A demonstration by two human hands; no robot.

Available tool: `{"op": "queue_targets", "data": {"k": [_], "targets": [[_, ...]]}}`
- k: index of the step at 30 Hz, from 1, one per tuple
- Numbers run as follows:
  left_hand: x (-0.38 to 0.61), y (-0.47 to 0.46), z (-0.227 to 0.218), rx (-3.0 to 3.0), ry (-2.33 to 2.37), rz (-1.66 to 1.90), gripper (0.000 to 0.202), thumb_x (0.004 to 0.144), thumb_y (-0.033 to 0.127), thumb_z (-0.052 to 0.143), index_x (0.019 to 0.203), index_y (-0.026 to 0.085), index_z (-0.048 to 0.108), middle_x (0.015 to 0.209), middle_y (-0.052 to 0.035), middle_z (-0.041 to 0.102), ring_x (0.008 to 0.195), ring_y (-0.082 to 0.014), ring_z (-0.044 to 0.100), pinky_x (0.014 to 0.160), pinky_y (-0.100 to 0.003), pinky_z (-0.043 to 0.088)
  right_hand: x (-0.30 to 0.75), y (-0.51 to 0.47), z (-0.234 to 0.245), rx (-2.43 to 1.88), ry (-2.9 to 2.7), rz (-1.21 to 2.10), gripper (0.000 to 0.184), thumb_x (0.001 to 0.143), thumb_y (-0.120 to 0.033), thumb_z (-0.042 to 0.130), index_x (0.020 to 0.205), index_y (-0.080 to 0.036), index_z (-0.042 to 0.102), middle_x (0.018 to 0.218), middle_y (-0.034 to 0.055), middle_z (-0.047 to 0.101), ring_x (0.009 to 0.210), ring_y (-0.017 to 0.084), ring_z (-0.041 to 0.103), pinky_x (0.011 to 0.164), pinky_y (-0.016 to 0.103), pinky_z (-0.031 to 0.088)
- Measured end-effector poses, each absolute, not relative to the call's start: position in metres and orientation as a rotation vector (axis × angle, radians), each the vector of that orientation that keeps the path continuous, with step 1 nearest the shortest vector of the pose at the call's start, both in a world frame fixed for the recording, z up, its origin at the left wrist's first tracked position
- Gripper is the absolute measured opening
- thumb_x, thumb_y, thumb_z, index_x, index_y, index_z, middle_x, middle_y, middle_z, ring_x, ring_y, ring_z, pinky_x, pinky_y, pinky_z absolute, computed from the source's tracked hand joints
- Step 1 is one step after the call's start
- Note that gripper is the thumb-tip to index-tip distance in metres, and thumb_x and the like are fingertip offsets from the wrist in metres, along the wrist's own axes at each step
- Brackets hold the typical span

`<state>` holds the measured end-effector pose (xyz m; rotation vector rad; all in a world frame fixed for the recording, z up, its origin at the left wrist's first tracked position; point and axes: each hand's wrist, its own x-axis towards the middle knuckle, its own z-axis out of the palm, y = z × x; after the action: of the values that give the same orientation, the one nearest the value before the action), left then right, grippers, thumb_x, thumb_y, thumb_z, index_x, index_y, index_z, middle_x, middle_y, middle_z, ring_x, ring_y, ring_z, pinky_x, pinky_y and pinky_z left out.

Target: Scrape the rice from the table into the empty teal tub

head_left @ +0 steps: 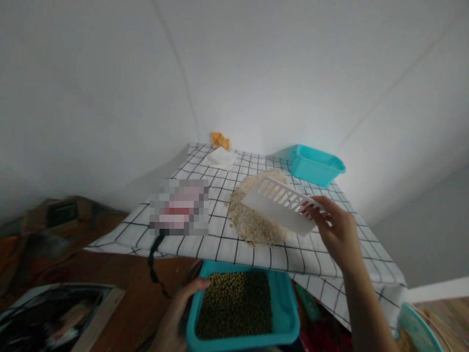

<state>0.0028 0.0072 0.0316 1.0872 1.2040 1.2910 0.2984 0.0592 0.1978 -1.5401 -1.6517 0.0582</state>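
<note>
My left hand (pixel 178 308) grips the left rim of a turquoise tub (pixel 287 300), thumb over the edge, below the table's front edge. Inside lie small dark green beans (pixel 234 315) and a patch of yellow beans (pixel 229 286). My right hand (pixel 339 234) is closed on the right end of a white plastic piece (pixel 278 210) with a row of slots along its upper edge. That piece is tilted over a spread pile of pale grain (pixel 256 230) on the table, hiding part of it. Yellow bits show along the pile's edge.
A checked cloth (pixel 216 239) covers the table. Behind the pile stand a second turquoise tub (pixel 317 166), a white crumpled item (pixel 222 157) and a yellow cloth (pixel 220 140). A blurred-out pinkish object (pixel 179 208) with a black strap (pixel 152 264) lies left. A wall rises behind.
</note>
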Motion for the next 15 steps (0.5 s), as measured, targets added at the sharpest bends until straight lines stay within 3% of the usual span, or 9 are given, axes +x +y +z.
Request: {"op": "queue_targets", "data": {"k": [8,15], "targets": [[0.0,0.006,0.035,1.148,1.246,1.275,0.043,0.056,0.02,0.079,0.097,0.027,0.069,0.108,-0.0057,0.073,0.096,-0.0291,0.068,0.087,-0.037,0.055,0.296,0.041,0.196,-1.538,-1.697,0.088,0.015,0.09,-0.031,0.051,0.096,-0.025,0.064,0.086,0.0023,0.073,0.074,0.019,0.069,0.063,0.027,0.053],[0.006,0.005,0.038,1.059,1.181,1.304,0.031,0.065,0.022,0.071,0.095,0.032,0.069,0.103,-0.0002,0.072,0.096,-0.0267,0.069,0.085,-0.037,0.056,0.298,0.029,0.193,-1.568,-1.815,0.072,0.018,0.091,-0.034,0.049,0.095,-0.025,0.064,0.081,0.0026,0.072,0.068,0.019,0.068,0.06,0.028,0.053]]}}
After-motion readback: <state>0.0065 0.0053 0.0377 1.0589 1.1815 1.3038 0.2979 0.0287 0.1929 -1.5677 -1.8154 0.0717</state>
